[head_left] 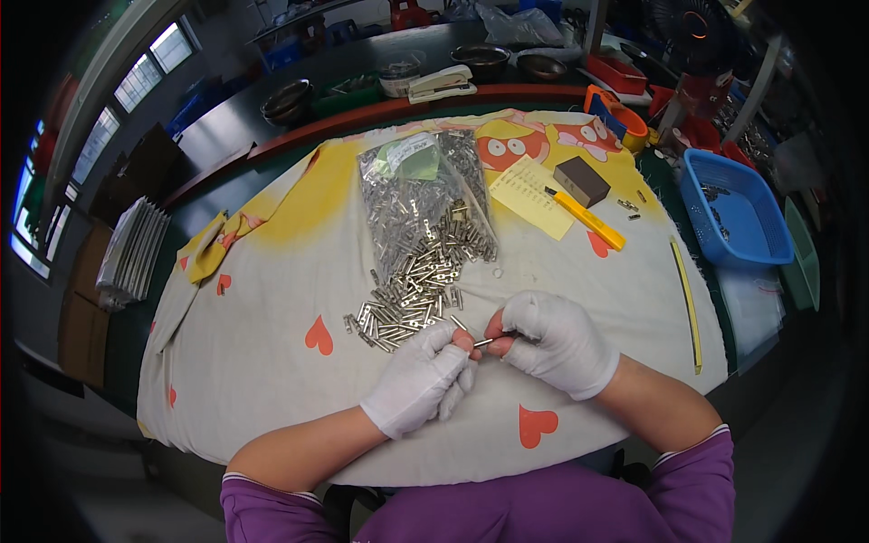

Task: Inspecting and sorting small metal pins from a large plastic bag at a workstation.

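Both my hands wear white gloves with bare fingertips and meet over the cloth at the near middle. A small slim metal part [482,343] spans the gap between them. My left hand [421,376] pinches its left end, while my right hand [554,342] has thumb and finger closed at the other end. Just beyond my left hand lies a pile of small shiny metal parts [416,288], some with holes. They spill from a clear plastic bag [391,213] full of similar parts, with a green and white label inside.
A yellow utility knife [588,220] lies across a yellow note sheet [525,199], beside a dark block [581,182]. A few loose parts [629,208] sit to their right. At the right stand a blue basket [738,217] and a yellow strip [686,308]. Metal bowls [482,60] stand at the back.
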The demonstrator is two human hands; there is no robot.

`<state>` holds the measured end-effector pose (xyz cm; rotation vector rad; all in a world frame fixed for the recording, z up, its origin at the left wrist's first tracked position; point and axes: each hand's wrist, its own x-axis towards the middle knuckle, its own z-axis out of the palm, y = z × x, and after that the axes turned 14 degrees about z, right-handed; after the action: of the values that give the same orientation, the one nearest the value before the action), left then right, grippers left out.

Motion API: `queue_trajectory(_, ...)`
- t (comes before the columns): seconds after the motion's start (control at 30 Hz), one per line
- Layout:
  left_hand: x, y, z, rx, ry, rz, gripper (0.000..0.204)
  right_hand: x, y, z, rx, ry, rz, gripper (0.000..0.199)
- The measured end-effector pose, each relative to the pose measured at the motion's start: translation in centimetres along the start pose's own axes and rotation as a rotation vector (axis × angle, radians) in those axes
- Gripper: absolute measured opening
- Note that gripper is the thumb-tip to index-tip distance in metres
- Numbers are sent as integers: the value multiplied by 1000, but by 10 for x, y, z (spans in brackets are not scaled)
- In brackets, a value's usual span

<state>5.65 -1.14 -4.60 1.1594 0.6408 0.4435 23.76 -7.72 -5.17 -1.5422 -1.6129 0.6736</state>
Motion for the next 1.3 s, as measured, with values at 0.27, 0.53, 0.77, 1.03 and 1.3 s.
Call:
queue_trajectory(0.27,0,-1,-3,25,-28,7,27,2,2,3,9,30,-85,16)
queue_trajectory(0.53,0,-1,-4,-41,-50,1,25,6,0,4,32,-42,-110,13)
queue_trajectory(0.77,1,-5,-7,-266,55,162,16,10,-7,11,-172,27,-31,18)
queue_trajectory(1.03,1,-4,-8,-325,106,157,20,11,1,8,-366,-90,-104,19)
queue_trajectory(1.3,3,-5,-6,-225,95,115,14,10,7,8,-462,13,65,7)
